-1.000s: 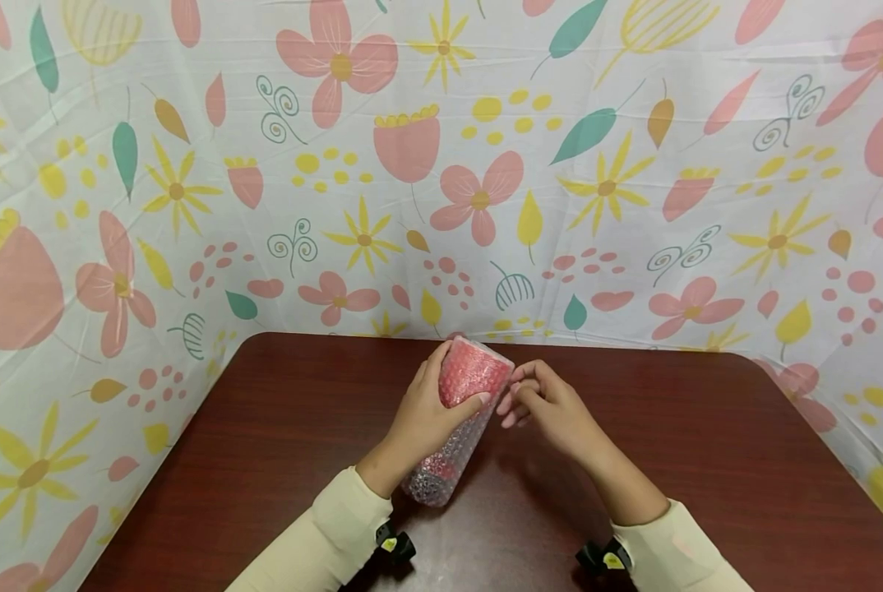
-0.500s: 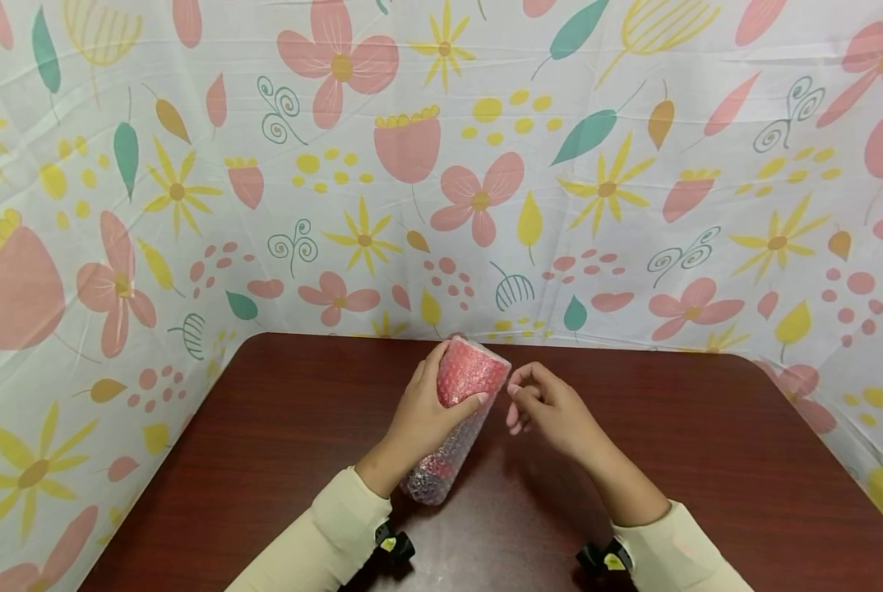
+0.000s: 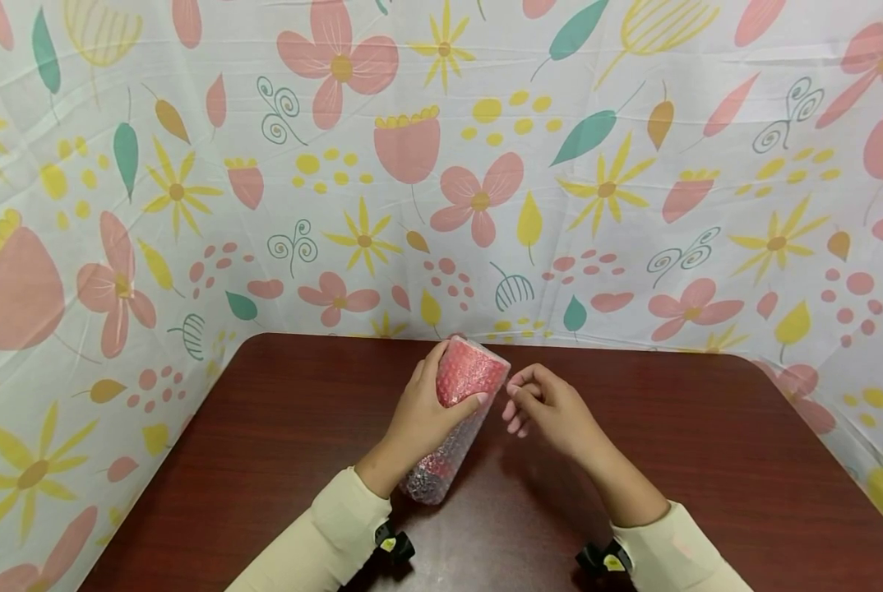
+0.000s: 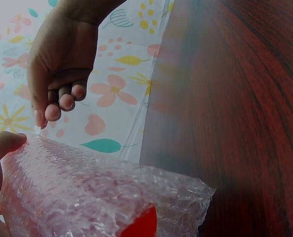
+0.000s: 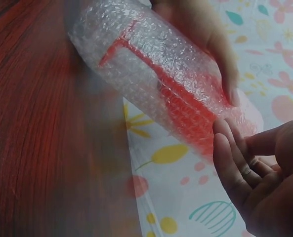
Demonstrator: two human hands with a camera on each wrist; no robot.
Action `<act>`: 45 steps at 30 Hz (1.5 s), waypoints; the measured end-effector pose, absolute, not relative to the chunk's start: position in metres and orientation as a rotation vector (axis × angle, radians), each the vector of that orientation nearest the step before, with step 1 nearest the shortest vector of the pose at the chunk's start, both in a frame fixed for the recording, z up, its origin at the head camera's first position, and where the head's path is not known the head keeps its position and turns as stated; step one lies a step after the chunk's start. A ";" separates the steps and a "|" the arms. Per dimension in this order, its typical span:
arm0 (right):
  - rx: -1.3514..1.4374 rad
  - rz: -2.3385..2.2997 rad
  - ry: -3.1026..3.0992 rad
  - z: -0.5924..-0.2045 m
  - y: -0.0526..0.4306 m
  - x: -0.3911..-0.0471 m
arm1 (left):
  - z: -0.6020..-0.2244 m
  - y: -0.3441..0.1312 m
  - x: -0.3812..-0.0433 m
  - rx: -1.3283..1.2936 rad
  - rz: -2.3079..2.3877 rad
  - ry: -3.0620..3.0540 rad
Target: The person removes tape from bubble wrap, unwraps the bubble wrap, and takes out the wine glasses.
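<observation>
A red object wrapped in bubble wrap, roughly cylindrical, leans over the table with its lower end towards me. My left hand grips its upper part from the left, thumb across the front. Beside its upper right edge is my right hand, thumb and forefinger pinched together, other fingers loosely curled. In the left wrist view, a small pale strip, like clear tape, shows between these fingertips and the bubble wrap. A red patch shows at the wrap's end there. What the wrap encloses cannot be made out.
The dark red-brown wooden table has rounded far corners. A white cloth with printed flowers hangs behind it and along its sides. Each wrist wears a black camera mount.
The wrapped object has shifted very slightly left. My right hand has drawn back a little to the right from its edge, and its lower fingers have moved. My left hand keeps its grip.
</observation>
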State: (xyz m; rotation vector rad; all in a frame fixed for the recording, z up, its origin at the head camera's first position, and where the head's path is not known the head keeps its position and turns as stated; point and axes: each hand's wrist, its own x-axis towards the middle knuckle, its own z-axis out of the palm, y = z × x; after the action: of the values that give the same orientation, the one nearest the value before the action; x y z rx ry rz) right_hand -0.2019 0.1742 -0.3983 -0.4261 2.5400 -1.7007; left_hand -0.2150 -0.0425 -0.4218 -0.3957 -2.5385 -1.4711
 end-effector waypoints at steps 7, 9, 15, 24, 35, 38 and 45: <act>-0.438 -1.781 2.465 -0.400 0.171 -0.203 | -0.422 -0.043 -0.215 -0.392 -1.462 -2.543; -0.437 -1.790 2.460 -0.400 0.171 -0.204 | -0.422 -0.043 -0.215 -0.398 -1.460 -2.547; -0.417 -1.779 2.487 -0.401 0.172 -0.204 | -0.421 -0.043 -0.215 -0.435 -1.465 -2.558; -0.430 -1.823 2.409 -0.402 0.170 -0.205 | -0.423 -0.043 -0.215 -0.443 -1.469 -2.556; -0.427 -1.792 2.456 -0.400 0.173 -0.202 | -0.422 -0.042 -0.213 -0.500 -1.483 -2.585; -0.420 -1.782 2.465 -0.400 0.173 -0.201 | -0.423 -0.042 -0.214 -0.505 -1.472 -2.581; -0.416 -1.775 2.465 -0.401 0.173 -0.201 | -0.426 -0.042 -0.215 -0.510 -1.476 -2.573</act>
State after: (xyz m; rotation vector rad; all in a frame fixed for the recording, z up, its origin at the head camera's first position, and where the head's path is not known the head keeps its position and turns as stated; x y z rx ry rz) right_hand -0.2012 0.1729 -0.4007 -0.4163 2.4645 -1.7747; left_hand -0.2150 -0.0423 -0.4256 -0.5101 -2.5731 -1.4758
